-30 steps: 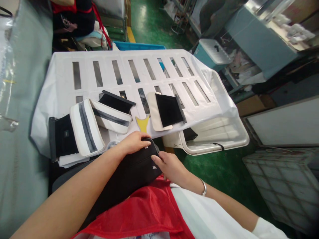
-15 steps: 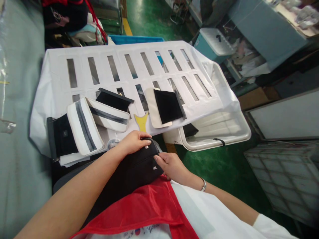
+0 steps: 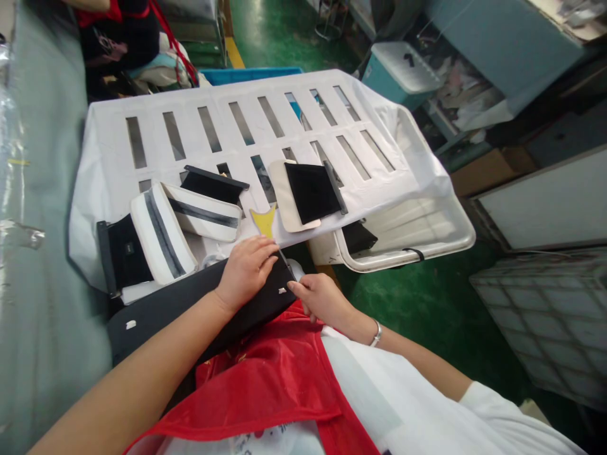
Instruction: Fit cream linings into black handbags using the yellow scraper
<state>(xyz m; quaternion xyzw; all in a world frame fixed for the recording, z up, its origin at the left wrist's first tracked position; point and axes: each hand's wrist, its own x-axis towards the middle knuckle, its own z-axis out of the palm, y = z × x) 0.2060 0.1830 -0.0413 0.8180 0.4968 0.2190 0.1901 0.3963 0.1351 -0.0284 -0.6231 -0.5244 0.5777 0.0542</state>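
Pressing my left hand (image 3: 246, 272) flat, palm down and fingers loosely spread, I pin the right end of the long black fabric strip (image 3: 180, 309) without gripping it. My right hand (image 3: 317, 300) sits just right of it, thumb and fingertips pinched shut on the strip's very tip. The strip lies across my lap over the red satin cloth (image 3: 270, 385), its long axis slanting from near left to far right, so most of its length trails away left of both hands. Its far-left end is nearer my left arm. Just beyond my left fingertips, the yellow star-shaped card (image 3: 263, 221) rests on the white slotted desk (image 3: 109, 170).
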